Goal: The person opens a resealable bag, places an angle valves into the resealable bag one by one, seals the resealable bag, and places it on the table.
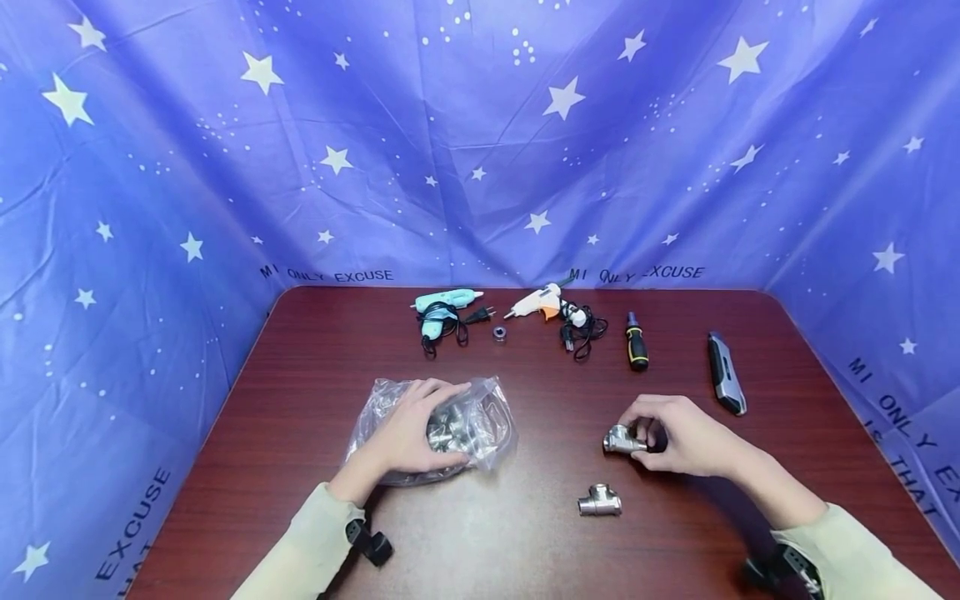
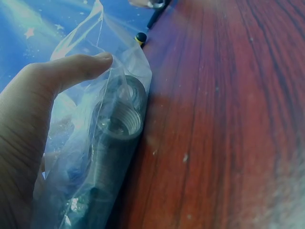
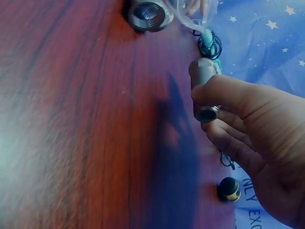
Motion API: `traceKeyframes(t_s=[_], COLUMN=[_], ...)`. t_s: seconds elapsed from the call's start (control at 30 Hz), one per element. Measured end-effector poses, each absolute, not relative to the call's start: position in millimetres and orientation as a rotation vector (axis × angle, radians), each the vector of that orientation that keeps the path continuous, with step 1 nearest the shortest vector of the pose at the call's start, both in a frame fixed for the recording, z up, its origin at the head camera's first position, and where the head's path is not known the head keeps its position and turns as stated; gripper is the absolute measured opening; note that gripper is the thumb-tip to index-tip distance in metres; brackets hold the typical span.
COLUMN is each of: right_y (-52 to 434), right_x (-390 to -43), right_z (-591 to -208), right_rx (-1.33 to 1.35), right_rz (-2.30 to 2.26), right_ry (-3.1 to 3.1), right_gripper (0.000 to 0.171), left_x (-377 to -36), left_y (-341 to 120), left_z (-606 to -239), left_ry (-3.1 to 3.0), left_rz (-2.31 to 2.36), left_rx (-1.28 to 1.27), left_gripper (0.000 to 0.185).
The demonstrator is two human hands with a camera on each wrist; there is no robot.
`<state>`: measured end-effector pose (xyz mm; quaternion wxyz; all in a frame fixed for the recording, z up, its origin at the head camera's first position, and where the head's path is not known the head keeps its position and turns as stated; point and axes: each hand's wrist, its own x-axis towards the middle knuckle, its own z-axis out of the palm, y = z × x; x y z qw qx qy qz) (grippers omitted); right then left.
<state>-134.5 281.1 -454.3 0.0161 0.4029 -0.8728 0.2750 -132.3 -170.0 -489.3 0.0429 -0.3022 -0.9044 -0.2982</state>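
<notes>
A person's right hand (image 1: 688, 435) pinches a metal pipe fitting (image 1: 618, 439) between thumb and fingers, the grip closed to the fitting's width, on the right side of a dark red tabletop (image 1: 300, 367). Seen from the head, the fitting's long axis runs roughly left to right, its wider end pointing left; the right wrist view shows its tube nearly top to bottom, a dark mouth at the lower end. The left hand (image 1: 408, 429), its grip spread wide, holds a clear plastic bag (image 1: 493, 421) of metal fittings (image 1: 447, 429) between thumb and fingers. Nearer the person, a loose tee (image 1: 600, 501) lies with its long axis left to right, its branch pointing away from the person. On the starry blue backdrop (image 1: 450, 183), dark lettering reads "MI ONLY EXCUSE" along the back and, at right, "MI ONLY" and "IS THAT."
</notes>
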Motion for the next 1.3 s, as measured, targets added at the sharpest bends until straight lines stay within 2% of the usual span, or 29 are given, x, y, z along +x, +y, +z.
traceKeyframes(t_s=[0.4, 0.73, 1.3], right_y=[254, 213, 118], right_x=[-140, -141, -150], right_z=[-450, -447, -450], right_rx=[1.124, 1.008, 1.08], right_rz=[0.857, 0.968, 1.114], right_ry=[-2.612, -2.661, -2.757], right_gripper=[0.049, 0.042, 0.034], left_x=[-126, -127, -128], left_y=[-168, -165, -163], left_z=[-481, -478, -475], left_ry=[-2.749, -2.763, -2.789], left_rz=[-0.885, -0.883, -0.872], left_rx=[-0.919, -0.931, -0.928], left_gripper=[0.104, 0.106, 0.104])
